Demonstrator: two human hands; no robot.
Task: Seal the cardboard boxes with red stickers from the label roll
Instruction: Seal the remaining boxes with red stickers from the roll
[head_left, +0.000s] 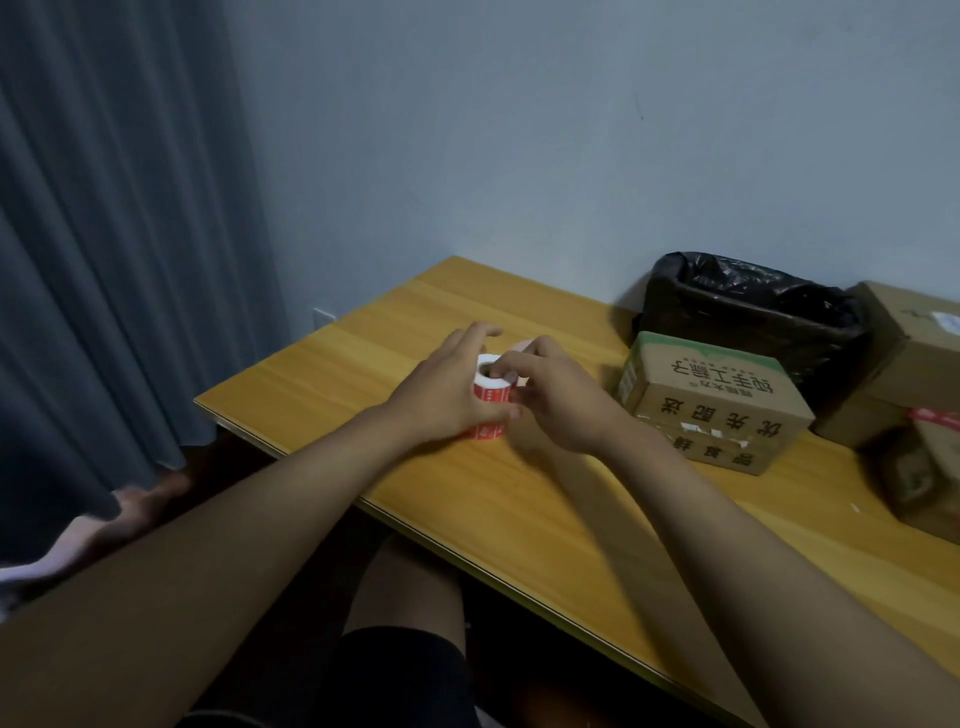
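Observation:
A label roll (489, 391) with red stickers and a white core stands upright on the wooden table (545, 519). My left hand (449, 389) grips the roll from its left side. My right hand (550, 395) is at the roll's right edge, fingertips curled and pinching at the roll's top rim; the exact sticker edge is hidden by the fingers. A cardboard box (711, 402) with printed characters lies to the right of my hands, apart from them.
A bin lined with a black bag (753, 306) stands behind the box by the wall. More cardboard boxes (914, 364) are stacked at the far right edge. A grey curtain (104, 260) hangs left of the table. My knees are under the table's near edge.

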